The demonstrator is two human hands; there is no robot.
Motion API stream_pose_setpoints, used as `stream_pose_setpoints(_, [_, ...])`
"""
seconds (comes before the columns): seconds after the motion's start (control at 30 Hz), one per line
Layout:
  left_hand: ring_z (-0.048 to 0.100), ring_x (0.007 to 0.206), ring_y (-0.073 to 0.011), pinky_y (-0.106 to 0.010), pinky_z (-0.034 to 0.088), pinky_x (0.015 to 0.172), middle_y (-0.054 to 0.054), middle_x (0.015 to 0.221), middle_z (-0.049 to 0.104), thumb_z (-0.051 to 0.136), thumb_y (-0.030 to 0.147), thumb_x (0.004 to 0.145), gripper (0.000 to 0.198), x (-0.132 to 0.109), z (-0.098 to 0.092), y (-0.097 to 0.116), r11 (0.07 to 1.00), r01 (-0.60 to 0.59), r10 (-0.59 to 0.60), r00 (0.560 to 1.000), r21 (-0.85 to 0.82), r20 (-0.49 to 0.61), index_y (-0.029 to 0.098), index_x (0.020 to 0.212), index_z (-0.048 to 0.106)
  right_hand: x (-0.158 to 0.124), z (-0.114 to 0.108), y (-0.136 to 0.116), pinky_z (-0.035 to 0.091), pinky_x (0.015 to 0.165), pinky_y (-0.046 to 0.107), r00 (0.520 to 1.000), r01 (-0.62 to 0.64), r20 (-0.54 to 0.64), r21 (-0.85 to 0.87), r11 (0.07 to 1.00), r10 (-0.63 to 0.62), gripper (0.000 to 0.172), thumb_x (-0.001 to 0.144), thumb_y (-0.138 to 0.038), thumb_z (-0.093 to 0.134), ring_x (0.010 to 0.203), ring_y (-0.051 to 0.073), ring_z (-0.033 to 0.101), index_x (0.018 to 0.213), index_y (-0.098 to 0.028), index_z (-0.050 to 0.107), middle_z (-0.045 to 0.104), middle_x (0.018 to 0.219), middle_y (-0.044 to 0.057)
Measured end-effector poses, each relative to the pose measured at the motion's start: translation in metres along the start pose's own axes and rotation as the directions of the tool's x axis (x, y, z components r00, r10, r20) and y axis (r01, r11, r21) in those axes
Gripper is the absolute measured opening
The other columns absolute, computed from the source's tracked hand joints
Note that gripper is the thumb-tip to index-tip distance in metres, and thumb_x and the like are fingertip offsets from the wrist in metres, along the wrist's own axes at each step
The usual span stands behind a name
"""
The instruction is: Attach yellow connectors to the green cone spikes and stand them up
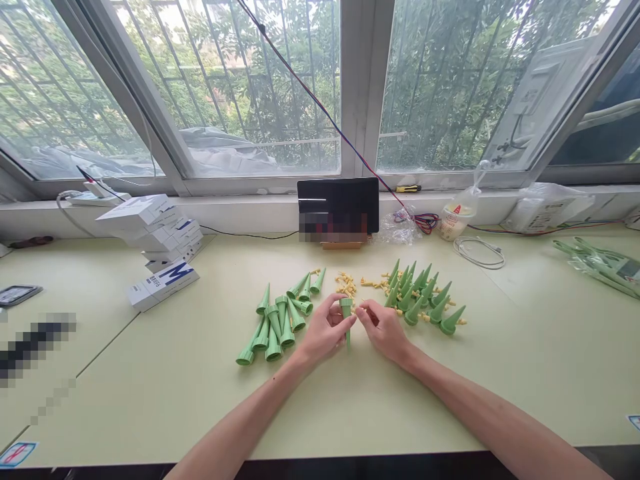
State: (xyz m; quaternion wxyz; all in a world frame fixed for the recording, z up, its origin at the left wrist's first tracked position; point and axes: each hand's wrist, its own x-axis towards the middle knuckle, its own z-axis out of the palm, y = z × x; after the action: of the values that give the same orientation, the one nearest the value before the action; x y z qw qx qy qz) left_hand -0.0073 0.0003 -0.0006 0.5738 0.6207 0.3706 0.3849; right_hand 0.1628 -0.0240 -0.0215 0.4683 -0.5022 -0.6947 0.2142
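Note:
Upright between the fingers of my left hand (323, 327) is a green plastic watering spike (346, 304), its wide cap up and its tip pointing down. My right hand (383, 327) is closed in a pinch beside the cap, on a small yellow plastic valve (355, 309) that my fingertips partly cover. Loose yellow valves (345, 283) lie in a small heap just beyond my hands. To the left rests a pile of green spikes (280, 320), mostly lying down. On the right, several spikes with yellow valves on them (420, 297) stand cap down, points up.
A dark screen (339, 207) leans by the window sill. White boxes (165, 233) are stacked at the back left. Toward the back right are a bagged drink cup (456, 219), a coiled white cable (480, 253) and a green packaged item (600, 263). A phone (19, 295) lies far left.

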Motion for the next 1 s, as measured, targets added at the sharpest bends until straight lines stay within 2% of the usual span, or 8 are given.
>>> stream_pose_setpoints(0.07, [0.045, 0.039, -0.0064, -0.02, 0.043, 0.04, 0.01, 0.06, 0.041, 0.069, 0.049, 0.08, 0.048, 0.0003, -0.0009, -0.0008, 1.0, -0.006, 0.006, 1.0, 0.005, -0.002, 0.023, 0.115, 0.051, -0.0004, -0.0001, -0.0018, 0.031, 0.048, 0.023, 1.0, -0.003, -0.008, 0.014, 1.0, 0.003, 0.025, 0.097, -0.041, 0.047, 0.046, 0.011, 0.039, 0.092, -0.019, 0.057, 0.043, 0.053, -0.007])
stream_pose_setpoints(0.17, [0.045, 0.04, -0.0062, -0.02, 0.043, 0.04, 0.01, 0.06, 0.04, 0.068, 0.048, 0.081, 0.046, 0.0003, -0.0014, -0.0016, 1.0, -0.011, 0.011, 1.0, 0.009, 0.001, 0.022, 0.115, 0.051, -0.0004, -0.0002, -0.0027, 0.031, 0.048, 0.023, 1.0, 0.007, -0.008, 0.027, 1.0, -0.007, 0.023, 0.096, -0.041, 0.048, 0.046, 0.011, 0.04, 0.096, -0.019, 0.057, 0.044, 0.053, -0.007])
stream_pose_setpoints(0.4, [0.044, 0.039, -0.0057, -0.019, 0.041, 0.038, 0.01, 0.06, 0.043, 0.068, 0.046, 0.082, 0.046, -0.0002, 0.0009, 0.0001, 1.0, -0.004, 0.004, 1.0, 0.0, 0.013, 0.021, 0.116, 0.05, -0.0002, 0.0001, 0.0004, 0.031, 0.05, 0.024, 1.0, 0.013, 0.028, 0.041, 0.999, -0.014, 0.027, 0.098, -0.038, 0.044, 0.048, 0.011, 0.037, 0.081, -0.02, 0.055, 0.045, 0.057, -0.005])
stream_pose_setpoints(0.67, [0.045, 0.041, -0.0055, -0.018, 0.044, 0.04, 0.009, 0.062, 0.042, 0.067, 0.045, 0.082, 0.046, -0.0026, 0.0022, 0.0037, 1.0, 0.015, -0.015, 1.0, 0.01, 0.024, 0.021, 0.117, 0.049, 0.0001, 0.0011, 0.0044, 0.027, 0.048, 0.023, 1.0, 0.005, 0.006, 0.032, 0.999, -0.005, 0.038, 0.099, -0.038, 0.044, 0.047, 0.009, 0.031, 0.065, -0.019, 0.045, 0.038, 0.054, -0.006])
stream_pose_setpoints(0.83, [0.044, 0.04, -0.0056, -0.019, 0.044, 0.039, 0.01, 0.06, 0.041, 0.067, 0.045, 0.082, 0.046, -0.0012, 0.001, 0.0022, 1.0, 0.002, -0.002, 1.0, 0.005, 0.021, 0.021, 0.117, 0.049, -0.0006, -0.0006, 0.0007, 0.029, 0.049, 0.022, 1.0, -0.011, 0.002, 0.037, 0.999, 0.011, 0.026, 0.098, -0.039, 0.047, 0.047, 0.009, 0.036, 0.084, -0.019, 0.056, 0.042, 0.054, -0.007])
stream_pose_setpoints(1.0, [0.045, 0.04, -0.0061, -0.019, 0.042, 0.039, 0.01, 0.06, 0.041, 0.067, 0.045, 0.083, 0.044, 0.0, 0.0, -0.0007, 1.0, -0.015, 0.015, 1.0, 0.02, 0.012, 0.021, 0.116, 0.05, -0.0009, 0.0, -0.0014, 0.029, 0.048, 0.023, 1.0, 0.012, 0.003, 0.041, 0.999, -0.012, 0.021, 0.096, -0.038, 0.049, 0.046, 0.01, 0.037, 0.096, -0.019, 0.056, 0.041, 0.053, -0.008])
